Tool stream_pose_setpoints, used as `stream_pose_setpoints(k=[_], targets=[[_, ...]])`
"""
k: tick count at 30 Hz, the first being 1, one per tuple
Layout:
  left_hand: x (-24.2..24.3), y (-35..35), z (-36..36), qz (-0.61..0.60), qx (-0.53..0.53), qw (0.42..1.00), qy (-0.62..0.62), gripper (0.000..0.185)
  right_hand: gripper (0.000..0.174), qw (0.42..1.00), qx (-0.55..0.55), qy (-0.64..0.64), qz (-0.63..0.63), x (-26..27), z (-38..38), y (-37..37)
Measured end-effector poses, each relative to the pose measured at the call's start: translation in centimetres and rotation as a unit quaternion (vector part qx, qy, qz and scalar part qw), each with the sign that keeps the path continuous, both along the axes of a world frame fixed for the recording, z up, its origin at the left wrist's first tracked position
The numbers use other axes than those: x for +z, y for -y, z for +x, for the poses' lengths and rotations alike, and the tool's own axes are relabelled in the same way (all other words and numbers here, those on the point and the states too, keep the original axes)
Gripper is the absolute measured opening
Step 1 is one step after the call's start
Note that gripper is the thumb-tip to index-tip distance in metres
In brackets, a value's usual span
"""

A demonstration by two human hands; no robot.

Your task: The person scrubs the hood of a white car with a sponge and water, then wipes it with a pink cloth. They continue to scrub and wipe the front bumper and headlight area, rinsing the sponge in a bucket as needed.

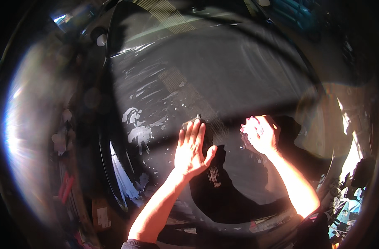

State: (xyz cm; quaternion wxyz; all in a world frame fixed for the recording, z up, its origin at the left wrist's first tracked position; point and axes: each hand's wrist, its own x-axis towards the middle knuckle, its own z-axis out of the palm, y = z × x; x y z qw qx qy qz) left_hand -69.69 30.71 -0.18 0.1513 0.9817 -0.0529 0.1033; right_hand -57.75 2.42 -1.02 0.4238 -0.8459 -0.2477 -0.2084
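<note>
A dark car bonnet (226,74) spreads out before me, with wet streaks and droplets mostly on its left half. My left hand (191,152) is palm down over the bonnet, thumb and fingers apart; whether it presses on the panel I cannot tell. Just beyond its fingertips a small metallic thing (199,117) shows, too small to identify. In bright sun, my right hand (264,137) is closed around a crumpled pinkish cloth (251,125), close to the bonnet. Glare washes out much of the cloth, and the fingers hide part of it.
The windscreen (177,26) lies at the far end of the bonnet. A brown cardboard box (101,214) with a white label stands at lower left. Near it is a red object (66,188). At lower right are blue and white items (348,211). A blue vehicle (292,11) is at upper right.
</note>
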Motion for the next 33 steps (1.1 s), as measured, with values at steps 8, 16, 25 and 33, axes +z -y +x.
stream_pose_setpoints(k=[8,16,25,33], targets=[[0.2,-7.3,10.0,0.02,0.087,0.996,0.028,0.088,0.014,0.999,-0.004,-0.026,0.045,1.0,-0.3,-2.6],[2.1,0.1,-5.1,0.016,-0.017,0.996,-0.082,0.091,0.02,0.999,0.033,0.0,0.003,1.2,-0.4,-1.6],[-0.6,-3.3,8.7,-0.003,0.036,0.998,0.05,0.085,0.033,0.952,0.106,0.18,-0.226,3.6,1.3,-3.7],[1.0,-1.3,-9.5,0.004,0.062,0.996,-0.057,0.088,0.018,0.948,0.229,-0.009,-0.22,4.8,3.8,-22.0]])
